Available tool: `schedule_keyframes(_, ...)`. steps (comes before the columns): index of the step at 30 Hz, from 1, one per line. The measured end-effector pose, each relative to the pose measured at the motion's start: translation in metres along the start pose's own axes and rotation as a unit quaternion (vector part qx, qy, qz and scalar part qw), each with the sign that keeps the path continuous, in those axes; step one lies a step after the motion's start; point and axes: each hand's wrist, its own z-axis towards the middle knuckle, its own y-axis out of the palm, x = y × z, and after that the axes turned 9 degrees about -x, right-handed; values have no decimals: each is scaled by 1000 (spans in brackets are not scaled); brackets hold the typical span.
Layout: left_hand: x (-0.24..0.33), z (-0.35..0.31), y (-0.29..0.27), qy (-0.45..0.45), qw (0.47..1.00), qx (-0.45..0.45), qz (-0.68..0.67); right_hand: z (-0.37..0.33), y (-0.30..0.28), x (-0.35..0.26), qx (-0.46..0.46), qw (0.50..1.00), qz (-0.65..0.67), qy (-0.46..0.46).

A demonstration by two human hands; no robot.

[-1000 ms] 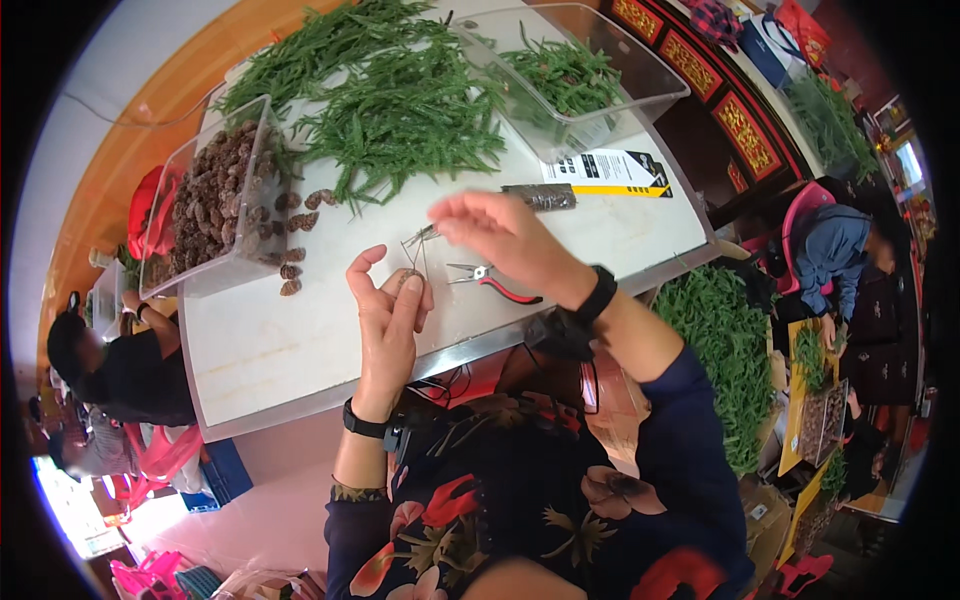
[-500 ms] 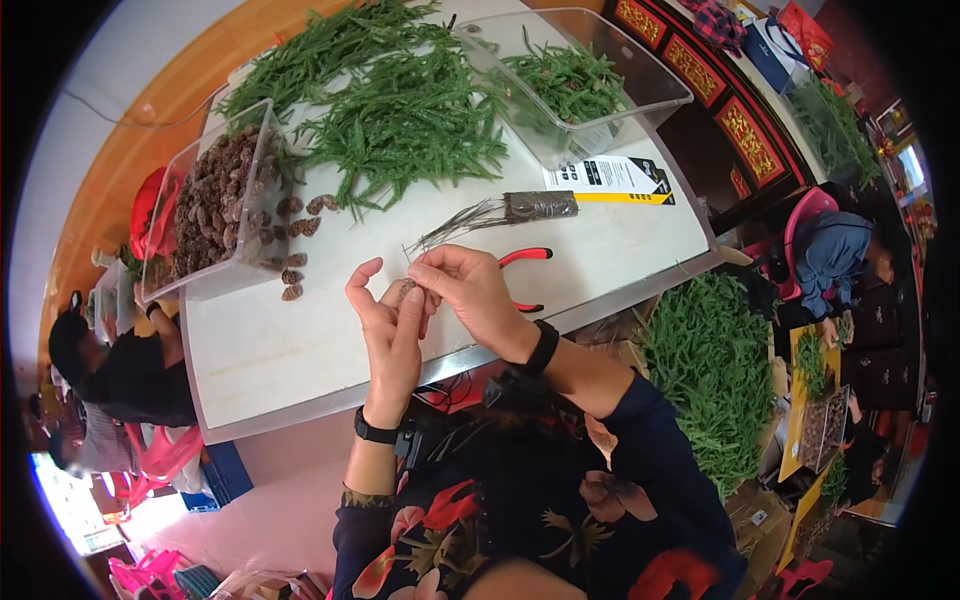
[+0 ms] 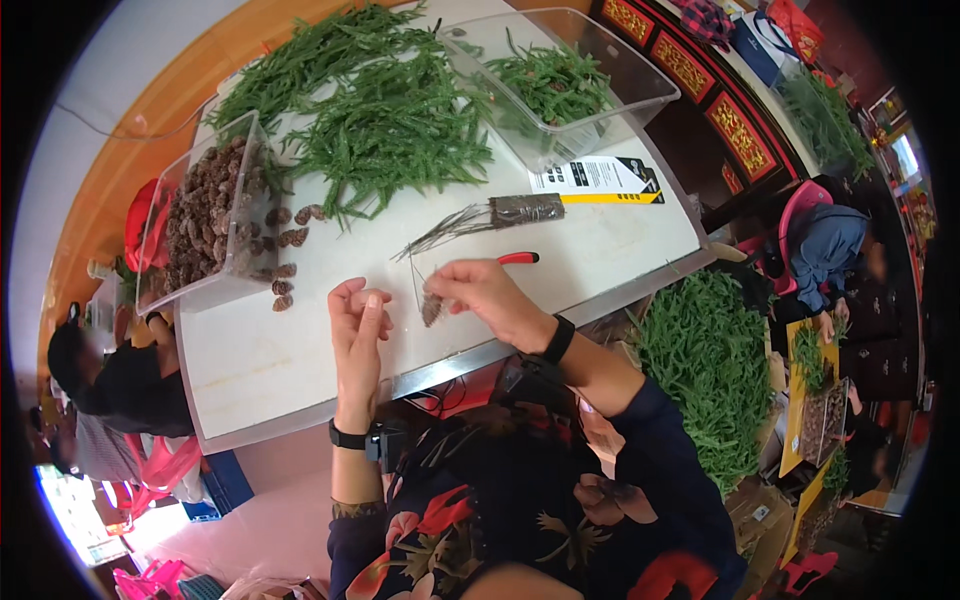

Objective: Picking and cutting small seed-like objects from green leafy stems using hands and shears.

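My right hand (image 3: 488,298) pinches a small brown pine cone (image 3: 432,310) above the table, and a thin wire rises from it. To its left, my left hand (image 3: 358,325) is raised with fingers loosely bent and apart, and nothing shows in it. Beyond the hands lies a bundle of dark wires (image 3: 450,229), its far end in a brown wrapped sleeve (image 3: 527,209). One red handle of a pair of pliers (image 3: 519,258) shows by my right hand; the rest is hidden.
A clear box of pine cones (image 3: 205,215) stands at left, with several loose cones (image 3: 283,286) beside it. Green sprigs (image 3: 385,135) cover the table's back, near another clear box (image 3: 625,105). A printed card (image 3: 600,180) lies at right. Other people work at both sides.
My hands have come apart. The right hand now holds the pine cone and its wire alone, while the left has drawn off to the left.
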Motion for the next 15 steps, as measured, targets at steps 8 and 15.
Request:
schedule_keyframes(8, 47, 32, -39, 18, 962, 19, 272, -15, -31, -8, -7, 996, -59, -65)
schedule_keyframes(15, 98, 95, -19, 91, 865, -36, 492, -49, -41, -57, -21, 987, -87, -130)
